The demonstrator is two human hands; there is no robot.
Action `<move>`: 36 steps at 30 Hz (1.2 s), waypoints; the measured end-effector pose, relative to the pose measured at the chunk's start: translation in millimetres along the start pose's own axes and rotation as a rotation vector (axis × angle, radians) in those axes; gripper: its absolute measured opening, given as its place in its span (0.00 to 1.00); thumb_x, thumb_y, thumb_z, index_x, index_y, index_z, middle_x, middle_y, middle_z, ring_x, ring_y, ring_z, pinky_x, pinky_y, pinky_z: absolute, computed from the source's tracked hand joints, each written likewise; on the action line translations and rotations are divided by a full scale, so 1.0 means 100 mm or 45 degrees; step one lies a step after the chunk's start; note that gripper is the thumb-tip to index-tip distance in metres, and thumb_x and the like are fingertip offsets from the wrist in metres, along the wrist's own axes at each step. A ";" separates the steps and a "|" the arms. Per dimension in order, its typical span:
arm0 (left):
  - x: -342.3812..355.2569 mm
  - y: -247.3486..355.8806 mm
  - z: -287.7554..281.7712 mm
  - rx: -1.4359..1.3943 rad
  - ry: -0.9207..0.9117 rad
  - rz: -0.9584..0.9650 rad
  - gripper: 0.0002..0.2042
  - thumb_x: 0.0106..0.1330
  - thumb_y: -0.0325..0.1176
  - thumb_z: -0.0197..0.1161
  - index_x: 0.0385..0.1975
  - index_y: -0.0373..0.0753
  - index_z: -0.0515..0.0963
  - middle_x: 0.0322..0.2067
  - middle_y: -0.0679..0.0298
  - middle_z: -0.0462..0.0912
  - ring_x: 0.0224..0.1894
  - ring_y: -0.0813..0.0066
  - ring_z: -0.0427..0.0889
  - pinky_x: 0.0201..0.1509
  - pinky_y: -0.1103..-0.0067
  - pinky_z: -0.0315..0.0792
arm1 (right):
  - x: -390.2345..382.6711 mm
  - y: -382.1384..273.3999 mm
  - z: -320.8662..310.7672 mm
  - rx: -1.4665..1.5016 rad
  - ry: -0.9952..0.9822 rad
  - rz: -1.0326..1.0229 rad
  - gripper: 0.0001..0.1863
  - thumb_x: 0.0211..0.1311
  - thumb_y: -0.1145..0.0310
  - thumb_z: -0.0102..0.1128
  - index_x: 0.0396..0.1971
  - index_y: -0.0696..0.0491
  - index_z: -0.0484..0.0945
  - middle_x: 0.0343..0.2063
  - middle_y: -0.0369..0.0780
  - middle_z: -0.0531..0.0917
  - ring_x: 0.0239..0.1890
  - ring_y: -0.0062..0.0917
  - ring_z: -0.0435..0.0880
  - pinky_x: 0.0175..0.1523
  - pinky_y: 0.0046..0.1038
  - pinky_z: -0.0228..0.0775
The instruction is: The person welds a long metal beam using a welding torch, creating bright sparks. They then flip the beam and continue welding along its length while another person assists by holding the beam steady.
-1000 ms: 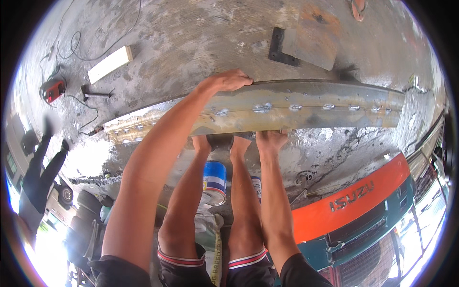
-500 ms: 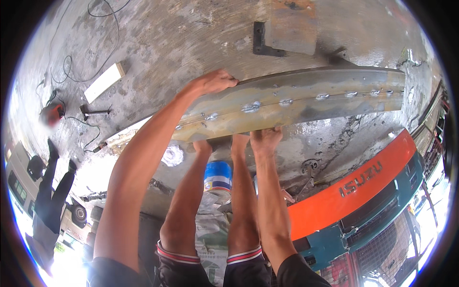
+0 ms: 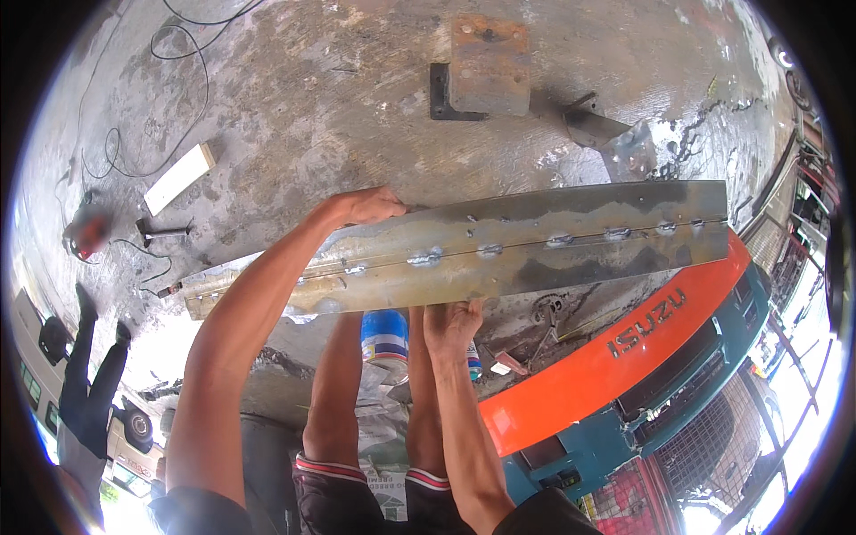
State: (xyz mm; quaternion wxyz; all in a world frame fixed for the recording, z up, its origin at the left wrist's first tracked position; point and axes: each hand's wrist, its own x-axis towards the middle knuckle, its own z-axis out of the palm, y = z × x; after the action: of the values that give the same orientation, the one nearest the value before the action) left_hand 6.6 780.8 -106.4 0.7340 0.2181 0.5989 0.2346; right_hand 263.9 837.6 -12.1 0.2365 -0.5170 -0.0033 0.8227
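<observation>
My left hand [image 3: 370, 205] has its fingers curled over the far edge of a long steel strip [image 3: 499, 232], which spans the middle of the picture with a seam and a row of short welds along it. My right hand [image 3: 453, 328] grips its near edge from below, fingers wrapped at the rim. The strip hides my feet. Between my bare legs stands a blue and white metal can [image 3: 383, 343], with a printed sack under it.
Rusty plate [image 3: 490, 62], black angle piece [image 3: 441, 94] and steel offcuts [image 3: 597, 129] lie beyond. At left are cables, a white board [image 3: 178, 178], red machine [image 3: 89, 232] and another person's dark-clothed legs [image 3: 102, 383]. An orange truck panel [image 3: 615, 348] fills the lower right.
The strip and both my hands have moved lower in the picture, toward me, covering my feet. The view has also shifted, and more offcuts show beyond the strip.
</observation>
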 end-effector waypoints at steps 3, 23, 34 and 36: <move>0.10 -0.33 0.04 0.004 -0.025 -0.025 0.21 0.72 0.47 0.53 0.36 0.34 0.83 0.20 0.68 0.73 0.26 0.79 0.69 0.30 0.71 0.66 | -0.20 0.12 0.13 -0.061 0.117 -0.016 0.28 0.74 0.42 0.47 0.63 0.43 0.72 0.61 0.33 0.77 0.66 0.31 0.71 0.71 0.40 0.60; 0.32 -0.05 -0.39 0.303 -0.312 -0.067 0.25 0.76 0.45 0.49 0.66 0.35 0.70 0.66 0.60 0.73 0.66 0.65 0.73 0.70 0.70 0.63 | -0.51 0.26 0.85 -0.343 0.289 -0.167 0.26 0.73 0.49 0.54 0.64 0.46 0.66 0.59 0.36 0.75 0.60 0.31 0.75 0.63 0.40 0.70; -2.40 -1.50 1.35 -1.759 2.033 -0.726 0.38 0.66 0.51 0.68 0.70 0.39 0.61 0.64 0.59 0.69 0.66 0.64 0.67 0.71 0.67 0.60 | -0.49 0.17 0.85 -0.416 0.547 -0.172 0.22 0.78 0.50 0.48 0.63 0.44 0.64 0.54 0.37 0.76 0.48 0.31 0.79 0.61 0.45 0.70; -2.12 -1.54 2.05 -2.154 1.731 -0.607 0.31 0.68 0.51 0.64 0.66 0.40 0.68 0.60 0.60 0.73 0.63 0.63 0.70 0.69 0.66 0.63 | -0.47 0.12 0.84 -0.484 0.548 -0.152 0.22 0.78 0.52 0.48 0.65 0.42 0.63 0.56 0.37 0.75 0.50 0.32 0.77 0.63 0.46 0.69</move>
State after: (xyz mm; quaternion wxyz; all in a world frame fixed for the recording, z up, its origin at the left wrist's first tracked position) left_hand 184.4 521.7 3.9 0.1912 -0.6477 0.5501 0.4913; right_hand 204.2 828.7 64.0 0.1786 -0.7135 -0.1374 0.6635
